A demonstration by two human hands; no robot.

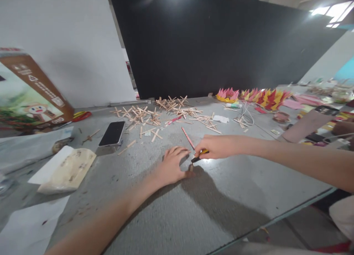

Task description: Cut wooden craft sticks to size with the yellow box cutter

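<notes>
My right hand (215, 146) is closed around a yellow and black utility knife (204, 152), its black end pointing down and left at a small wooden stick (191, 168). My left hand (174, 164) rests on the grey table with its fingers curved around the spot. Its thumb steadies the short stick, most of which is hidden. Just beyond both hands lies a pink patterned pencil-like stick (188, 138). Farther back are piles of thin wooden sticks (143, 116), several of them joined as crosses.
Left of the piles lies a black phone (112, 133). Nearer the left edge are a cream packet (70, 170) and a printed carton (30, 89). Pink, yellow and red paper flowers (265, 98) stand at the back right, by a white cable (250, 113). A grey-pink cylinder (306, 124) lies at right.
</notes>
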